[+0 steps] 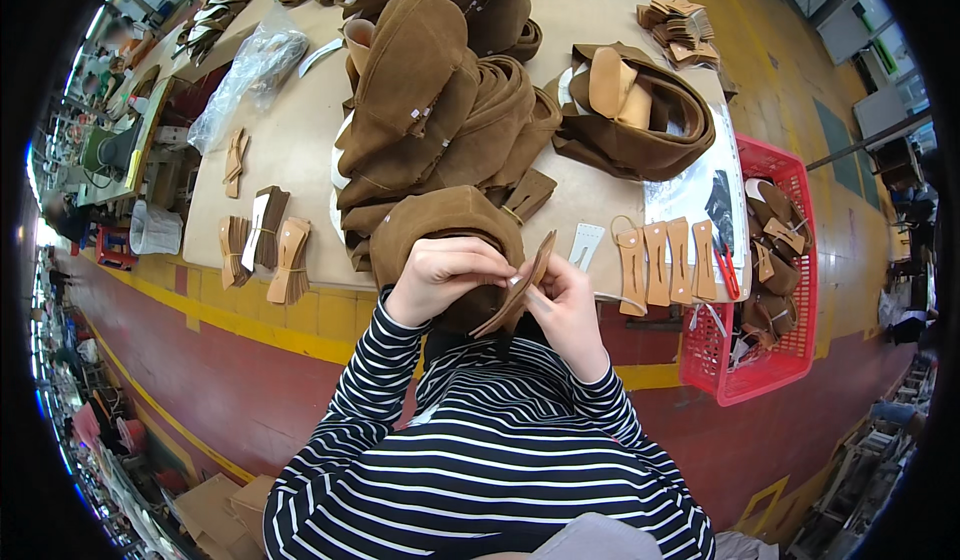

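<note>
In front of my body, my right hand grips a narrow stack of brown leather strips, held tilted on edge. My left hand is closed in a pinch, its fingertips against the near face of these strips. What sits between the left fingertips is too small to make out. Just behind both hands lies a rounded brown suede piece, partly covered by the left hand. A tied bundle of brown strips rests beyond the right hand, and a white slotted tag-like piece lies beside it.
Brown suede pieces are heaped mid-table; another coil of suede sits to their right. Banded tan strips lie left, more tan strips right, near red-handled scissors. A red basket stands at the right edge; a plastic bag lies far left.
</note>
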Demonstrator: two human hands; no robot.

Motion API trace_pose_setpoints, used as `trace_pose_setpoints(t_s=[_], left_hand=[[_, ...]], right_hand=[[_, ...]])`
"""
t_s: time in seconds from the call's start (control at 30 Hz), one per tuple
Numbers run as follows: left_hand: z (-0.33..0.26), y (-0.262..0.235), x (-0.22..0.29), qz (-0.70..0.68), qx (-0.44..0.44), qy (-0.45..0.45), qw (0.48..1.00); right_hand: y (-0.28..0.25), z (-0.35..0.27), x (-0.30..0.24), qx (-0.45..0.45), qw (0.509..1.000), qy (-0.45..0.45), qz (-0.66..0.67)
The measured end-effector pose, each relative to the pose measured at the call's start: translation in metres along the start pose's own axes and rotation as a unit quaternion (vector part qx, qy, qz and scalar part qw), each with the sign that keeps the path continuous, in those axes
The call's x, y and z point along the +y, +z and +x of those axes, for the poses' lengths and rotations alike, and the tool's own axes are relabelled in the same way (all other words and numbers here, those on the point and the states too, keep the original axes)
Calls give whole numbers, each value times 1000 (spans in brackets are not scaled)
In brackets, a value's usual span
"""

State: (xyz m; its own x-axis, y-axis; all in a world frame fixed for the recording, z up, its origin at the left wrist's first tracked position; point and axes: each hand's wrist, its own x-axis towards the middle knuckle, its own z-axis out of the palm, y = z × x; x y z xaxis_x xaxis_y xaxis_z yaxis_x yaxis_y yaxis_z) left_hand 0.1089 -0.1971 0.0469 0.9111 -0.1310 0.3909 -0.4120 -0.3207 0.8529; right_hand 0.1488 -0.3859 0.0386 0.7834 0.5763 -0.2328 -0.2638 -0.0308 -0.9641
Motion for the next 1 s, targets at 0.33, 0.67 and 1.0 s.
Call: trace_pose_setpoints(t_s=[0.33, 0.67, 1.0], left_hand=[[-4, -4, -1, -84, -67, -52, 993], [-9, -14, -4, -332, -71, -39, 940], [-3, -6, 8, 9, 6, -30, 1000]], right_hand=[[-4, -5, -8, -80, 995, -61, -26], [-15, 2, -6, 101, 991, -21, -85], [8, -6, -23, 85, 965, -109, -224]])
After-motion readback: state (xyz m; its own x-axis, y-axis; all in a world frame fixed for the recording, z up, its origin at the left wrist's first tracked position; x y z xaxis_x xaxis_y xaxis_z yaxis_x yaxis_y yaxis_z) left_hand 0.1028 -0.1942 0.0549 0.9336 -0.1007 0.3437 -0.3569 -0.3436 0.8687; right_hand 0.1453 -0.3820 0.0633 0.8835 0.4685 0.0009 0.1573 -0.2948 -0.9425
